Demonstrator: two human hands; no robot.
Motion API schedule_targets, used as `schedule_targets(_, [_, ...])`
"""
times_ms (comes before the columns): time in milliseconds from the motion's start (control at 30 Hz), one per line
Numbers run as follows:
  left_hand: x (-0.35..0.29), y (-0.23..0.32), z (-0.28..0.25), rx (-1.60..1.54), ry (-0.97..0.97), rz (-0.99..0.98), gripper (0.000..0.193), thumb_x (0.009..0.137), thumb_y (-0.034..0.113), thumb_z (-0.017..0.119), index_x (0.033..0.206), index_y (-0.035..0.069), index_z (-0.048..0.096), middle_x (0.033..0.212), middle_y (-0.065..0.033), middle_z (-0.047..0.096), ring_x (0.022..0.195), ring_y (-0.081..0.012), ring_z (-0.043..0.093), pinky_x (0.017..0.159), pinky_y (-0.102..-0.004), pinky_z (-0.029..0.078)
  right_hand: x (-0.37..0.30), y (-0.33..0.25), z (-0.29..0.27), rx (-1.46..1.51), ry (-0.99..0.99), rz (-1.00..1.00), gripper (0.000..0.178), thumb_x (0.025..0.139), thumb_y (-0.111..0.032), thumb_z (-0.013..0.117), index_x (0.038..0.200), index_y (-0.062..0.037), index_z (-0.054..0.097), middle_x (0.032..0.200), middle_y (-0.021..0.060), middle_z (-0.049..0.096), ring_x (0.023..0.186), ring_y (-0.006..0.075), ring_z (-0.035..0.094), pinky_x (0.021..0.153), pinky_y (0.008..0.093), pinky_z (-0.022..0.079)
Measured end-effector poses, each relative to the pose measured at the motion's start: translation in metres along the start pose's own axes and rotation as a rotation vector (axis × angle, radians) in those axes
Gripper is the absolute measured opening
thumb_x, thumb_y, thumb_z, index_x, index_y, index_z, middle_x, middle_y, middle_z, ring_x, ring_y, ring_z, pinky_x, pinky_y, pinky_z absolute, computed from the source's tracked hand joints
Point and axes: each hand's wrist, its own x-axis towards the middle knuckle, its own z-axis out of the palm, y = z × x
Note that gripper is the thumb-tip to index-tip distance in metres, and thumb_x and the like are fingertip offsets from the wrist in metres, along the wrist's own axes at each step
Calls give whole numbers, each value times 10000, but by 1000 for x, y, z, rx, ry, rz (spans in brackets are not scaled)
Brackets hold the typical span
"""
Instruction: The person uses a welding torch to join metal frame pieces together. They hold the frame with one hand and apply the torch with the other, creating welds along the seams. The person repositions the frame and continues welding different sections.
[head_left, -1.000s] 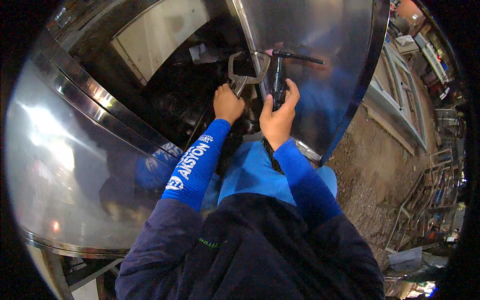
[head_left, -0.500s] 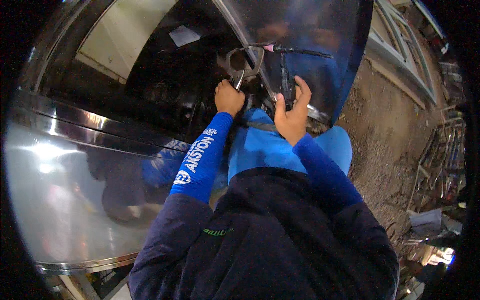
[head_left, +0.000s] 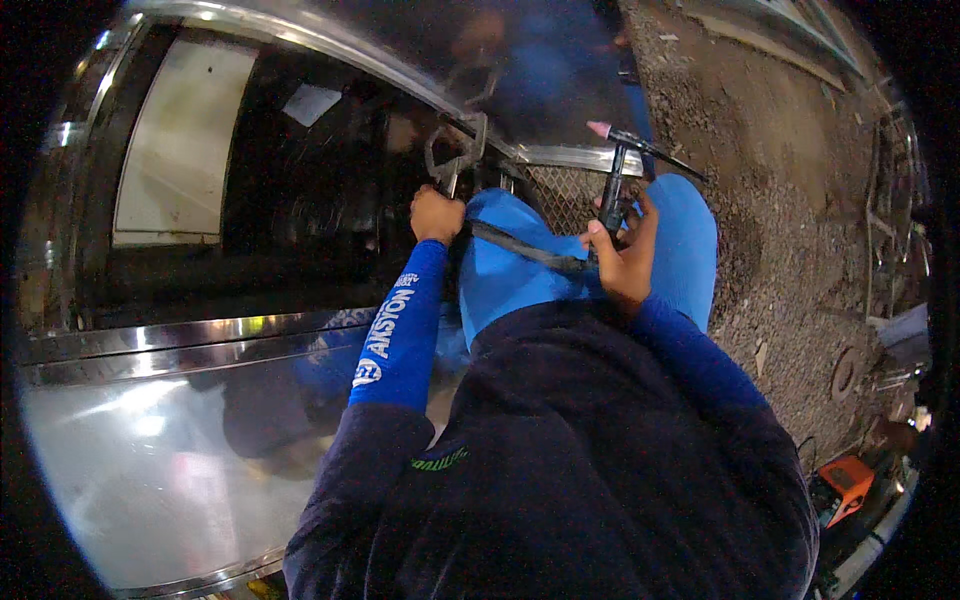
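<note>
My left hand [head_left: 437, 214] is closed round the handle of a metal locking C-clamp [head_left: 470, 155]. The clamp's curved jaws reach up to the shiny metal edge strip of the dark opening; whether they grip it I cannot tell. Over my blue-clad lap, my right hand [head_left: 628, 258] holds a black TIG torch [head_left: 613, 198] upright by its handle. The torch's pink cup points left, and its long back cap slants right. A dark cable [head_left: 525, 248] crosses my thighs toward the torch. My fingers partly hide the lower handle.
Polished sheet metal [head_left: 130, 470] spreads out at lower left. Inside the dark recess are a pale panel [head_left: 180, 145] and a piece of paper [head_left: 312, 103]. Diamond mesh [head_left: 555, 195] shows beyond my knees. Gravelly ground [head_left: 700, 90] lies right, with an orange machine [head_left: 846, 487] at lower right.
The torch, earlier lying near the metal edge with my right hand open beside it, is now in that hand, lower and farther right. My view has shifted; my left hand stays on the clamp.
</note>
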Motion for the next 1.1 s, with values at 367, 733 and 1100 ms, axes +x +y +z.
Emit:
schedule_targets(367, [3,-7,20,224,-289,33,476,725,292,701,1040,-65,686,1102,-281,684,1040,-430,665,927,-468,536,23,2,-4,269,128,-34,650,913,17,648,1446,-24,279,1180,165,613,808,204,669,717,317,555])
schedule_targets(733, [-5,-38,85,31,-459,-76,481,794,340,617,1110,-8,720,1169,-252,682,1091,-413,663,968,-477,521,40,58,-61,444,101,262,346,971,-94,648,1279,-61,494,1151,115,638,849,236,643,671,395,547])
schedule_targets(1100, [-29,-34,67,-51,-330,-141,515,796,447,590,995,-3,743,1090,-272,691,1038,-428,670,906,-500,530,42,43,-60,936,-201,393,296,937,-85,674,1207,-117,557,1076,85,661,941,251,627,795,450,524])
